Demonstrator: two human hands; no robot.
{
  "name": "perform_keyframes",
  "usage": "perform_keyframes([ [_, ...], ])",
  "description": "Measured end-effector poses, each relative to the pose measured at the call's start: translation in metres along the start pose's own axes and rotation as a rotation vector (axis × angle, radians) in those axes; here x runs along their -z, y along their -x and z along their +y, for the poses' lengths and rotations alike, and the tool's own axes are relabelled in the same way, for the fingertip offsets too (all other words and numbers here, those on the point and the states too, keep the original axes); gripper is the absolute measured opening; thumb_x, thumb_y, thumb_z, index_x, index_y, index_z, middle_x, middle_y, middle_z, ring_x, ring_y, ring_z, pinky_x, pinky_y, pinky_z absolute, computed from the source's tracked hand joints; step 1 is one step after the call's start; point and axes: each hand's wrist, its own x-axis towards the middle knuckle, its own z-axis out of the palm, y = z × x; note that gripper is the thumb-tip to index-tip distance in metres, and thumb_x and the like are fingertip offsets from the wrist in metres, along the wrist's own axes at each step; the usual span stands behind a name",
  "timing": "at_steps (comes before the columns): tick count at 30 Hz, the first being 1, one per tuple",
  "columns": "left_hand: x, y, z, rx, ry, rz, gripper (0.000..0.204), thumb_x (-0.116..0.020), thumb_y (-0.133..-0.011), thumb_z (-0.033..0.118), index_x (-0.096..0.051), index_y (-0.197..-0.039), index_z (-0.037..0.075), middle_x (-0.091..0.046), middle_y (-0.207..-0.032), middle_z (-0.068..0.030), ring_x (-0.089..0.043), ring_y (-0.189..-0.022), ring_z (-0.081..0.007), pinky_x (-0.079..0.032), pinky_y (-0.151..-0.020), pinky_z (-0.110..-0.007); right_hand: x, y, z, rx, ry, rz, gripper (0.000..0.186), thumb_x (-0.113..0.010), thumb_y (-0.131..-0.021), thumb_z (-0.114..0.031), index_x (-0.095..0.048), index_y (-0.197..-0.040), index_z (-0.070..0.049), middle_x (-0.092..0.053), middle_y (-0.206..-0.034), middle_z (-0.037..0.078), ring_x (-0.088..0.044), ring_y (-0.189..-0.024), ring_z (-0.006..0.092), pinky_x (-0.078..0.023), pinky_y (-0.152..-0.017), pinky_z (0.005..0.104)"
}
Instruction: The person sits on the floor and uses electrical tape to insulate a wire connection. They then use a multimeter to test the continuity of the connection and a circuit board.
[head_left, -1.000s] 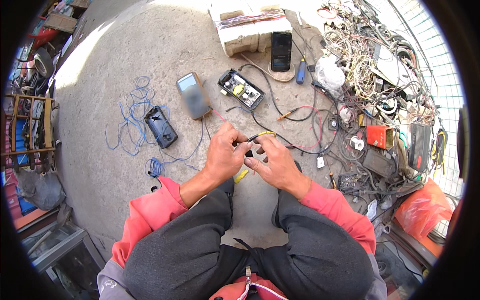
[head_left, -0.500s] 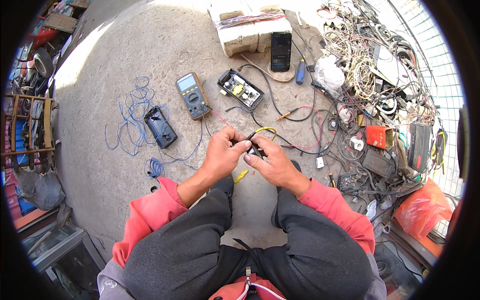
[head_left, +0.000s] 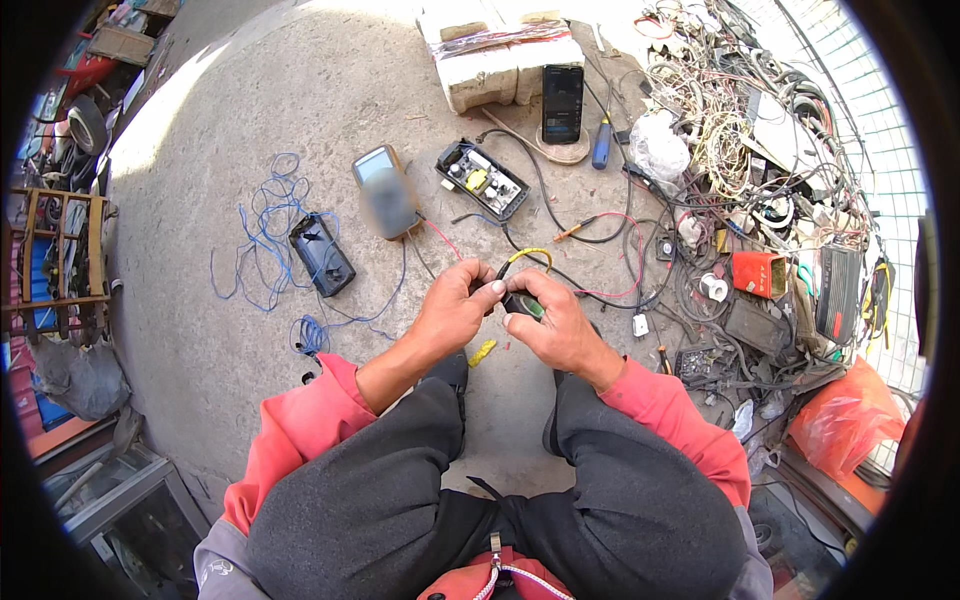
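My left hand (head_left: 455, 315) pinches a black cable with a yellow section (head_left: 532, 254). Touching it, my right hand (head_left: 555, 325) is closed around a small dark object (head_left: 525, 304) with a green patch, partly hidden by my fingers. Beyond my hands lie a multimeter (head_left: 385, 195) with red and dark leads, an opened black casing with a circuit board (head_left: 483, 182) and, to the left, a black casing half (head_left: 322, 257) among tangled blue wires (head_left: 255, 220). A scrap of yellow material (head_left: 482, 352) lies just below my hands.
A phone (head_left: 562, 105) leans against a white foam block (head_left: 480, 80), beside a blue screwdriver (head_left: 602, 145). Tangled cables and scrap (head_left: 740, 140) pile up along the right, with a red box (head_left: 760, 272) and bag (head_left: 840, 420). A wooden frame (head_left: 55, 260) stands far left.
Both hands have shifted slightly downward. My right hand has curled further around the dark object, and a green patch on it now shows.
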Motion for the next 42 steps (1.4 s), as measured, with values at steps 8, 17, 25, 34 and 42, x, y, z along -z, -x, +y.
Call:
perform_keyframes([
  [8,-0.003,0.002,0.005,-0.06,-0.026,0.022,0.012,-0.059,-0.095,0.009,-0.064,-0.099,-0.002,-0.06,-0.079,-0.0006,-0.053,-0.071,-0.0072,-0.044,-0.062,-0.025,0.0,-0.002,0.001,0.042,-0.029,0.025,0.029,-0.065,-0.077,-0.012,-0.061,-0.102,0.003,-0.063,-0.098,0.016,-0.064,-0.092,0.0301,-0.05,-0.083,0.0373],
  [17,-0.002,0.001,-0.001,-0.101,-0.121,0.098,0.01,-0.059,-0.094,0.007,-0.065,-0.091,-0.001,-0.06,-0.074,0.0005,-0.051,-0.066,-0.0065,-0.043,-0.059,-0.025,-0.004,-0.004,-0.003,-0.053,-0.015,0.074,0.026,-0.063,-0.082,-0.014,-0.062,-0.1,0.004,-0.066,-0.094,0.019,-0.065,-0.087,0.0315,-0.05,-0.079,0.0383],
  [25,-0.005,0.002,-0.002,-0.147,-0.246,0.156,0.013,-0.06,-0.094,0.01,-0.063,-0.088,-0.001,-0.06,-0.074,-0.0005,-0.052,-0.067,-0.0069,-0.044,-0.059,-0.026,0.0,-0.007,-0.001,-0.178,-0.02,0.061,0.023,-0.057,-0.082,-0.014,-0.062,-0.093,0.005,-0.065,-0.083,0.021,-0.064,-0.079,0.0318,-0.049,-0.073,0.0383],
  [34,-0.003,0.0,-0.003,-0.049,0.126,-0.004,0.011,-0.06,-0.096,0.01,-0.062,-0.093,0.001,-0.061,-0.081,-0.0006,-0.055,-0.075,-0.0079,-0.047,-0.069,-0.025,-0.003,-0.007,0.006,-0.182,-0.058,0.101,0.02,-0.061,-0.087,-0.016,-0.065,-0.087,0.004,-0.064,-0.074,0.014,-0.061,-0.068,0.0192,-0.048,-0.065,0.0333],
  [42,0.0,-0.001,-0.001,-0.021,0.141,-0.03,0.009,-0.061,-0.095,0.01,-0.062,-0.093,0.001,-0.061,-0.082,0.0002,-0.054,-0.076,-0.0074,-0.046,-0.07,-0.024,-0.008,-0.007,0.016,-0.241,-0.181,0.111,0.02,-0.061,-0.088,-0.016,-0.066,-0.089,0.004,-0.066,-0.075,0.01,-0.059,-0.07,0.0137,-0.048,-0.066,0.0304],
])
